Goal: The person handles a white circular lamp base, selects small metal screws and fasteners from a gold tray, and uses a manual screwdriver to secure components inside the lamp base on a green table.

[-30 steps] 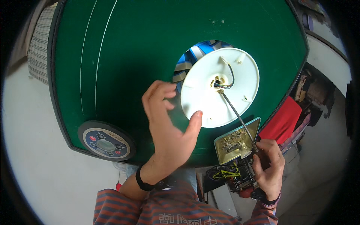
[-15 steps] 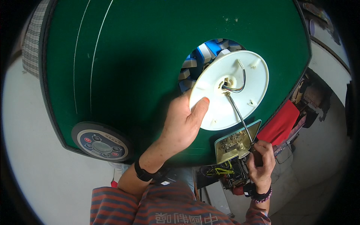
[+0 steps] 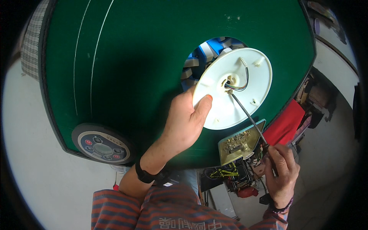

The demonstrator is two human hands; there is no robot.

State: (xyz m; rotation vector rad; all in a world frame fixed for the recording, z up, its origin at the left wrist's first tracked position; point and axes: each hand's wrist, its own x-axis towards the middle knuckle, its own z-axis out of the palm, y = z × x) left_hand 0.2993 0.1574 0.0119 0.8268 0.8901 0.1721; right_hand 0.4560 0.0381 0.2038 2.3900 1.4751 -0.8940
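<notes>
My left hand (image 3: 186, 117) grips the near left rim of a round white plastic disc (image 3: 214, 111), thumb on top and the other fingers hidden beneath. The disc is tilted over a round hole in the green table. A short bundle of wires (image 3: 245, 81) with a white connector comes through its centre. My right hand (image 3: 283, 172) is closed round the handle end of a long screwdriver (image 3: 247, 114). The screwdriver's tip rests by a screw near the disc's centre. Under its shaft, a shallow tray (image 3: 227, 153) holds many small screws and metal parts.
Blue and grey tiles (image 3: 205, 53) show in the hole. A round control panel (image 3: 102, 147) with buttons sits at the table's near left corner. Past the right edge lie a red cloth (image 3: 285, 120) and a toolbox with tools and a yellow-green cord (image 3: 226, 172).
My right hand has moved outward to the right and slightly down, its grip shifted on the handle, and the shaft leans more. The disc and my left hand stay nearly in place.
</notes>
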